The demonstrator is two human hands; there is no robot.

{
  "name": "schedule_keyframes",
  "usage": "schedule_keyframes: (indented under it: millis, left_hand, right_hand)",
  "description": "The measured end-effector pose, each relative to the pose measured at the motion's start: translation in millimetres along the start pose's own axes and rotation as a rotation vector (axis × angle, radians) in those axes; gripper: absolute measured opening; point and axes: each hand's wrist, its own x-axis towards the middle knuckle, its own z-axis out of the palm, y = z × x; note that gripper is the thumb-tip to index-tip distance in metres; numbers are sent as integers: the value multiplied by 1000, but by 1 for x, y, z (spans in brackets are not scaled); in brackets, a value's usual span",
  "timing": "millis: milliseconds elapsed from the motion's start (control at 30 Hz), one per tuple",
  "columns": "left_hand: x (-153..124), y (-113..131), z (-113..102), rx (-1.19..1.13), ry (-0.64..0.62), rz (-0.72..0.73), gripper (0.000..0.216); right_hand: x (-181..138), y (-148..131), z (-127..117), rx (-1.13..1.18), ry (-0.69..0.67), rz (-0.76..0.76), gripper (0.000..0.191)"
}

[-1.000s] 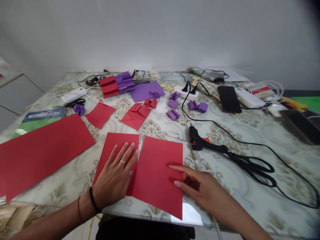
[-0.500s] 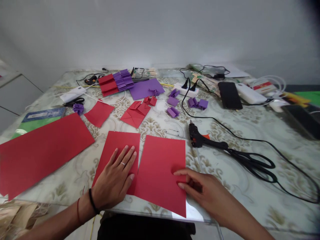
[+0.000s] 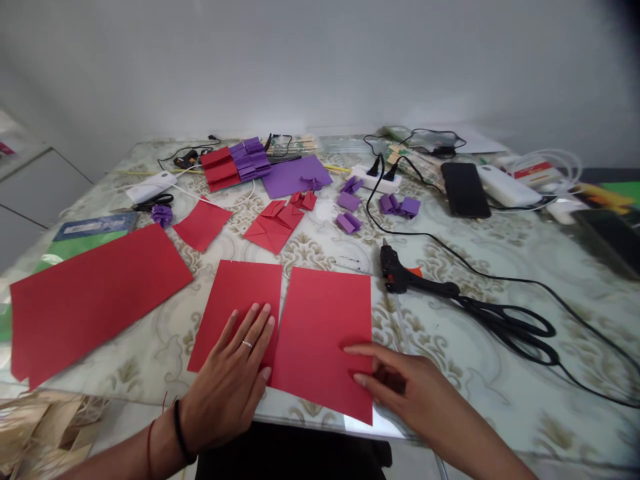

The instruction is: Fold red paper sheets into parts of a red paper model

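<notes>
Two red paper sheets lie side by side near the table's front edge, with a narrow gap at their far ends. My left hand [image 3: 240,377] rests flat on the left red sheet [image 3: 250,280], fingers stretched out. My right hand [image 3: 400,387] is at the right edge of the right red sheet [image 3: 325,320]; thumb and index finger touch its top, spread apart, and the other fingers are curled and partly hidden. To the right lie a black glue gun [image 3: 397,270] and black-handled scissors [image 3: 510,327].
A large red sheet [image 3: 100,300] lies at the left. Folded red paper [image 3: 275,225], purple folded pieces [image 3: 349,223] and a purple sheet [image 3: 295,177] are farther back. A white power strip [image 3: 375,179], a phone [image 3: 465,190] and a black cord [image 3: 480,273] are at the right.
My right hand and the right red sheet have shifted slightly left, narrowing the gap between the two sheets. My left hand still lies flat. The view has shifted a little.
</notes>
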Motion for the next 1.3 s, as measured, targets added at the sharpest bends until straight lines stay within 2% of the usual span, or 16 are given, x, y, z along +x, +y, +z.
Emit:
schedule_keyframes:
  millis: [167,600,933,1133,1300]
  left_hand:
    - [-4,-2,9,28,-31,-17,79]
    - [-4,-2,10,68,-34,-10,75]
    - [-7,-5,2,-40,-91,46,91]
    - [-6,-4,2,-34,-106,35,91]
    - [-3,-4,2,-44,-114,20,89]
  right_hand:
    - [-2,4,0,-18,-17,-2,33]
    - [-5,7,-4,-84,-36,-9,33]
    - [-12,1,-2,-46,-44,-37,38]
    - [-19,6,2,-32,-70,-13,34]
    - [-19,10,-8,-65,-88,12,36]
